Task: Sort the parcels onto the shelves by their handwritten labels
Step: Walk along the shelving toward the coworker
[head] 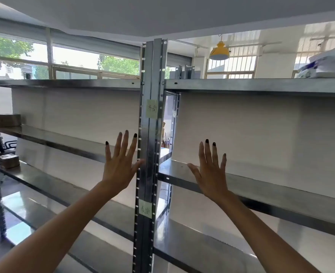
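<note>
Two metal shelf units meet at an upright post (150, 134) straight ahead. A pale green handwritten label (152, 108) is stuck on the post beside the upper shelf, and a second label (145, 209) sits lower down. My left hand (119, 164) is raised in front of the left unit with fingers spread, holding nothing. My right hand (212, 170) is raised before the right unit's shelf (261, 186), fingers straight, also holding nothing. At the far left a brown parcel (3, 120) lies on one shelf and a smaller taped parcel (9, 160) on the shelf below.
White and blue packages (330, 64) lie on the top right shelf. A yellow lamp (219, 51) hangs behind the units. White boards back both shelf units. An office chair (7, 144) shows through the left frame.
</note>
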